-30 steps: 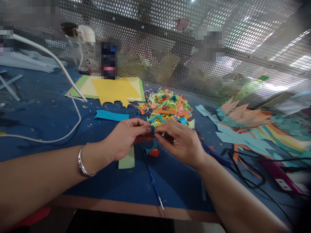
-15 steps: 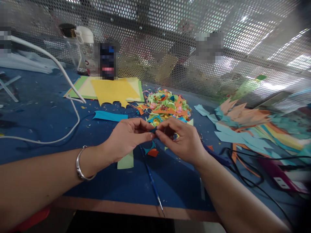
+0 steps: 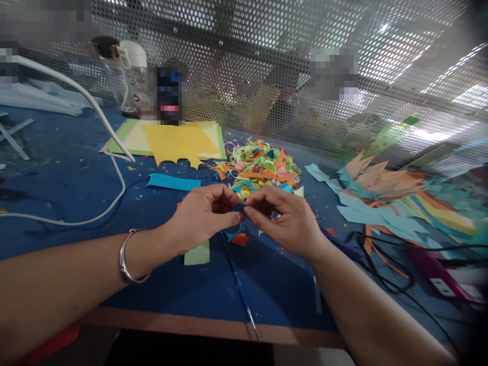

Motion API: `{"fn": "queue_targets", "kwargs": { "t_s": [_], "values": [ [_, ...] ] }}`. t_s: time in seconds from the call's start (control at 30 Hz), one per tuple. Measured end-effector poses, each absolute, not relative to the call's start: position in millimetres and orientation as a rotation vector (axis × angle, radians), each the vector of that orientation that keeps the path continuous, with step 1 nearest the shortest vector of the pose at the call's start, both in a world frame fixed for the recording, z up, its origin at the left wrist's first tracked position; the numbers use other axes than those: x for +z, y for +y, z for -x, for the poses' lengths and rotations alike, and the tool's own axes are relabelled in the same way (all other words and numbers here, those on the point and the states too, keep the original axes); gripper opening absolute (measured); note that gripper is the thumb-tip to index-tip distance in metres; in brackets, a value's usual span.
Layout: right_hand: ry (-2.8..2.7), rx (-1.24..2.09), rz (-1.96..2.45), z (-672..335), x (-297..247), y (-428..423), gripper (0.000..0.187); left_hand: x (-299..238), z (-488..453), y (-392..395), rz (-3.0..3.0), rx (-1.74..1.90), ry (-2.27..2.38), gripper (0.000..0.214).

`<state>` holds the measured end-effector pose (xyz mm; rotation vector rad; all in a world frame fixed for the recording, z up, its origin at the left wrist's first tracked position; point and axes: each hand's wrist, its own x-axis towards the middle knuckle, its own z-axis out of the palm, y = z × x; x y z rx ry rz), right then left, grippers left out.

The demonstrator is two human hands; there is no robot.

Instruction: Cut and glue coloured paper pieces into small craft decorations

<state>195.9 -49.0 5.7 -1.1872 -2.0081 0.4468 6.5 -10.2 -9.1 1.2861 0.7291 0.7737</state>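
Head view: left hand [image 3: 202,218] and right hand [image 3: 286,218] pinch a blue piece [image 3: 238,208] between their fingers [image 3: 229,219] above the bench [image 3: 171,295], seemingly unfinished (its shape is mostly hidden); cut scraps [image 3: 267,163] lie heaped beyond, a blue strip [image 3: 173,182] apparently unworked.

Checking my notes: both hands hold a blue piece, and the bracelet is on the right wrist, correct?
Wrong side: the head view shows the bracelet on the left wrist. Left hand and right hand do hold the blue piece.
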Motion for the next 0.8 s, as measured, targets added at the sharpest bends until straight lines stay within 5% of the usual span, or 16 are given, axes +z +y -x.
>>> {"fn": "queue_targets", "kwargs": {
  "t_s": [0.8],
  "values": [
    [-2.003,0.719,1.234,-199.0,13.0,-49.6,0.01,5.6,2.5,-9.0,-2.11,0.755,0.764,0.014]
  ]
}}
